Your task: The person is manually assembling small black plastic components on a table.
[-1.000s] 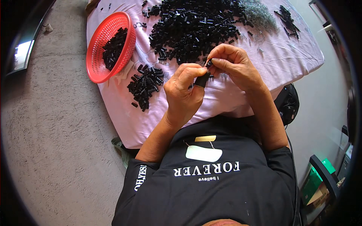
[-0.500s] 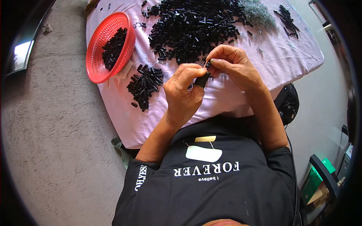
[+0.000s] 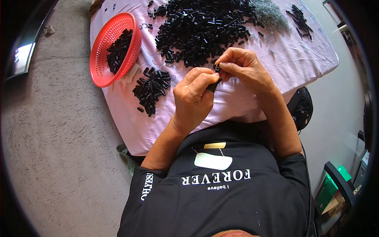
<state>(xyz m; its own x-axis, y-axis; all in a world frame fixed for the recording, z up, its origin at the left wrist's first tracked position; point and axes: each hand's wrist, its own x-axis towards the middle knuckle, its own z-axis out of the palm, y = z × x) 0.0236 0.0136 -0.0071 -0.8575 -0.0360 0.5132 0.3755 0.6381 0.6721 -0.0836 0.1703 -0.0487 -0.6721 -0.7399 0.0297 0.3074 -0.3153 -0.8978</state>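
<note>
My left hand (image 3: 193, 94) and my right hand (image 3: 250, 75) meet above the near side of the table. Both have their fingertips pinched on a small black plastic piece (image 3: 217, 68), mostly hidden by the fingers. A black cover (image 3: 214, 85) wraps my left thumb. Just beyond the hands lies a large heap of short black cylindrical pieces (image 3: 197, 35). A smaller pile of the same pieces (image 3: 151, 91) sits left of my left hand. Farther left, a tilted red plastic basket (image 3: 136, 43) holds more black pieces (image 3: 119, 51).
A heap of thin silvery metal parts, seemingly springs (image 3: 270, 15), lies at the far right of the pink tablecloth (image 3: 312, 63). Longer black pieces (image 3: 301, 21) lie beyond it. A black bag (image 3: 301, 108) is beside the table's right edge, and a green box (image 3: 329, 193) stands at lower right.
My left hand has turned slightly, and its covered thumb shows less behind the fingers. My right hand keeps nearly the same place. The piles and basket look unchanged.
</note>
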